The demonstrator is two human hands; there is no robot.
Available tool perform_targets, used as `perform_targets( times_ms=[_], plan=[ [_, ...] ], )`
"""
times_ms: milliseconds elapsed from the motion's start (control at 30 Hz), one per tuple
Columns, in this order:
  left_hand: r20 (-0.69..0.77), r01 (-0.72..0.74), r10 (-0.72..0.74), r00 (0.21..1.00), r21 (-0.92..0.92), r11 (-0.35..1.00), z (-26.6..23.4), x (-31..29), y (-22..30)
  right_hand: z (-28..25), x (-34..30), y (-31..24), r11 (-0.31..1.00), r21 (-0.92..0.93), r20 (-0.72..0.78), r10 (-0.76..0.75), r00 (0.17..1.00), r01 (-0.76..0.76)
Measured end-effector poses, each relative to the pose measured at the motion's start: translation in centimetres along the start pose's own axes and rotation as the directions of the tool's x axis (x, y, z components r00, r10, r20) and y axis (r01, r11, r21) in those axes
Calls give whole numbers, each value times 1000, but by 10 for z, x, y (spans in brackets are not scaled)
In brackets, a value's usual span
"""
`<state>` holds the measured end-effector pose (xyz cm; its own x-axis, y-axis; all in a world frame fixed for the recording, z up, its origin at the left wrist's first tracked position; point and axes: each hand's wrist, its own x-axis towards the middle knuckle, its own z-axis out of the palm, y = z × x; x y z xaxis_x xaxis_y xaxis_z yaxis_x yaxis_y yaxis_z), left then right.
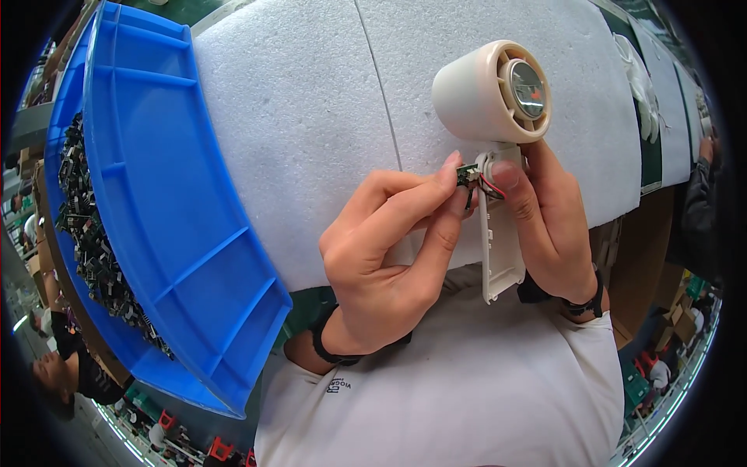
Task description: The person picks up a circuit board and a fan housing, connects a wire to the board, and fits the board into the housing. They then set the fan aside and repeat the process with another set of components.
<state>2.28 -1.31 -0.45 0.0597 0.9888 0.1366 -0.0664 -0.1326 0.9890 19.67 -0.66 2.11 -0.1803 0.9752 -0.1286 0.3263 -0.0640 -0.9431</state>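
A cream handheld fan (471, 89) with a round head and an opened, hollow handle (502, 253) is gripped at its neck by my right hand (552, 210). The thumb presses at the top of the handle, beside red and black wires (490, 185). Between thumb and fingertips, my left hand (393, 249) pinches a small green circuit board (466, 174) with a white connector. The wires run from the board's side toward the handle's upper end. My fingers partly cover the board, so its far end is hidden.
A blue plastic bin (156, 156) stands at the left, with a heap of small circuit boards (97, 241) in its far compartment. White foam sheeting (303, 117) covers the table. A white glove (640, 86) lies at the right edge, near a cardboard box (642, 257).
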Motion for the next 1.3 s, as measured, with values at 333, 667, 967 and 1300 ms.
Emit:
perform_targets(
  times_ms=[333, 667, 967, 1300],
  plan=[
    [-52, -217, 233, 971, 214, 952, 1, -4, -4, -33, -10, -7, 962, 238, -15, 143, 990, -135],
    [256, -464, 410, 875, 203, 862, -30, -41, -10, -80, -14, -27, 778, 256, 537, 378, 754, -573],
    [403, -25, -92, 911, 276, 961, -95, -81, 38, -131, 201, -17, 967, 118, 239, 193, 952, -226],
    [27, -154, 180, 983, 653, 742, -185, -100, 181, -169, 331, 31, 562, -809, -148, -480, 865, 174]
  ],
)
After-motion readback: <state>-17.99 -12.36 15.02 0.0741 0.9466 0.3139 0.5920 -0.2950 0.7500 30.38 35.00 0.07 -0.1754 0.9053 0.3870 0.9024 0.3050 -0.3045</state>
